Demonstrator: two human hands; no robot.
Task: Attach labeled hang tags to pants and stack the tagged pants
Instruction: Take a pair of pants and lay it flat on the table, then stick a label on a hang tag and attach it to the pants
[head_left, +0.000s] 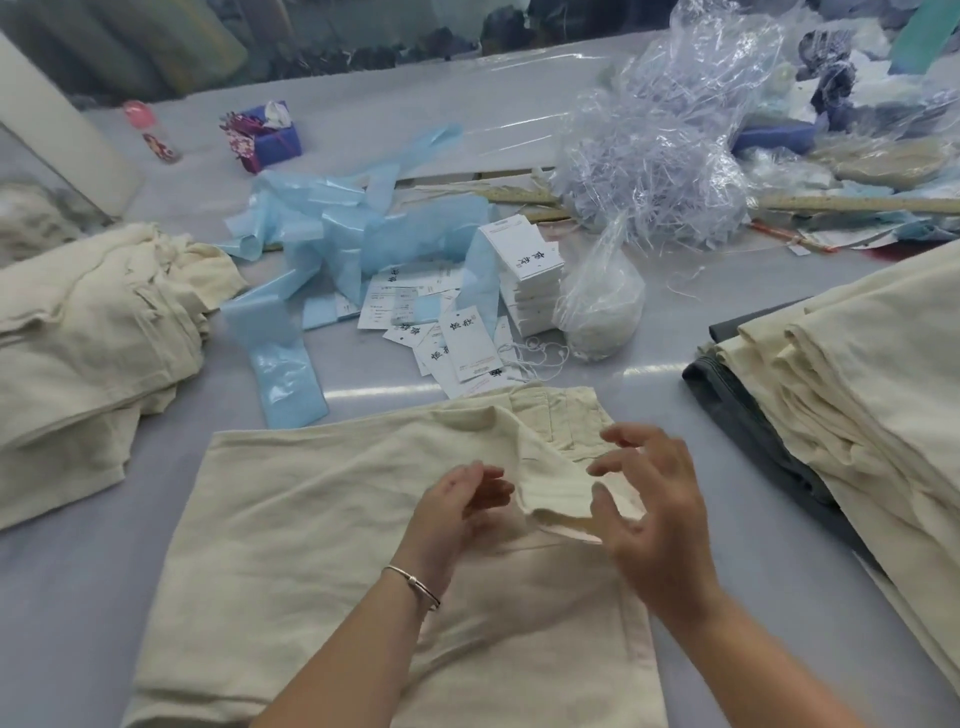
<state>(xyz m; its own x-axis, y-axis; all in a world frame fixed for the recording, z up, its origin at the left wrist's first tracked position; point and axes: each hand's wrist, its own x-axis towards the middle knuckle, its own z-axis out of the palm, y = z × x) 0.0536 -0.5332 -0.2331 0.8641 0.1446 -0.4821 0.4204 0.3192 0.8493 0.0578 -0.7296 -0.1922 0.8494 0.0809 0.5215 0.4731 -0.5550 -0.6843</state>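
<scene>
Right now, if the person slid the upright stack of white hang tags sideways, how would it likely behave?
The stack of hang tags would probably shear or topple: it is tall, narrow and already leaning. The cards look stiff and light, so they would likely scatter like the loose tags beside it. The table looks glossy, so the base may slide easily.

Folded pants (322, 519) are lying under the fingers (488, 483); loose hang tags (462, 343) beyond them, stacks being flanked left (93, 332) and right (857, 389).

Grey workroom surface (156, 545)
Overhead light glints at centre; a white panel (57, 130) leans at ten o'clock.
</scene>
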